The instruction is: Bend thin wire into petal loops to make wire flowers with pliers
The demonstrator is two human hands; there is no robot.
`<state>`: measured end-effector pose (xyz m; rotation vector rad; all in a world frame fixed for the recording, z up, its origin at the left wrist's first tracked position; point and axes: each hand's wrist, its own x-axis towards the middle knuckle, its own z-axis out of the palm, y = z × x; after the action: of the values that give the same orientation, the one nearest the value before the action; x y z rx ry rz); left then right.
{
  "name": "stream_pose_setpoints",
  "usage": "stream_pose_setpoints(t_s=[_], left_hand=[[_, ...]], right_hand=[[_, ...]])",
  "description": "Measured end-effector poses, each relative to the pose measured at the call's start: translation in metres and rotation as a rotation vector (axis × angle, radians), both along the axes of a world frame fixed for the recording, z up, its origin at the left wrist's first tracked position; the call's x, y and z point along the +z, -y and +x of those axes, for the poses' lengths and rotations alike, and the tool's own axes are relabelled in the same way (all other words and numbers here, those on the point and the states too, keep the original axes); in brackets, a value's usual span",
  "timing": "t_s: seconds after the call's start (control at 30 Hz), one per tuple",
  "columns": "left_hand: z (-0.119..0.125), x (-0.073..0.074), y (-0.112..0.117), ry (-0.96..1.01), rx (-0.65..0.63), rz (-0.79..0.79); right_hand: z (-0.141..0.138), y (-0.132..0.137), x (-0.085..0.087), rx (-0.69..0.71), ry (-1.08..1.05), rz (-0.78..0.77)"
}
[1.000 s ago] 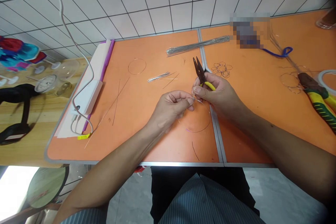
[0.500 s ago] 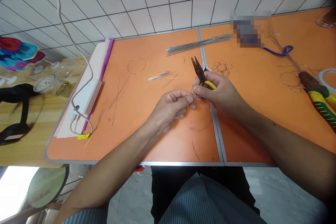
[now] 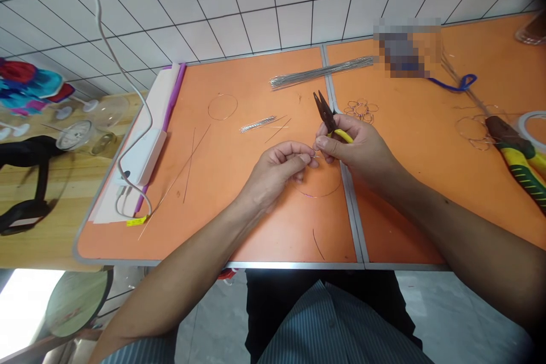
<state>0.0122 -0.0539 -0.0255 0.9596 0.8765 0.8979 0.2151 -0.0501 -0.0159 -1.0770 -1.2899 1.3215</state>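
The left hand (image 3: 281, 173) is pinching a thin wire loop (image 3: 313, 197) between thumb and fingertips, and the loop's curve is showing below the hands, towards the front edge of the orange bench (image 3: 281, 239). The right hand (image 3: 358, 142) is gripping yellow-handled pliers (image 3: 327, 119), their dark jaws pointing towards the back edge; whether its fingertips are also touching the wire is too small to tell. A long wire bundle (image 3: 311, 75) is lying near the back edge, and a white power strip (image 3: 143, 160) is sitting along the left edge.
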Motion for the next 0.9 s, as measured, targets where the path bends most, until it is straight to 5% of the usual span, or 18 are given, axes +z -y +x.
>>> stream_pose_setpoints(t_s=[0.67,0.9], left_hand=[[-0.0011,0.0023,-0.0007,-0.144,0.013,0.055],[-0.0023,-0.0013,-0.0010,-0.188,-0.017,0.080]], right_hand=[[-0.0016,-0.0018,-0.0013,-0.030,0.189,0.090],[0.0013,-0.0013,-0.0012,-0.142,0.166,0.087]])
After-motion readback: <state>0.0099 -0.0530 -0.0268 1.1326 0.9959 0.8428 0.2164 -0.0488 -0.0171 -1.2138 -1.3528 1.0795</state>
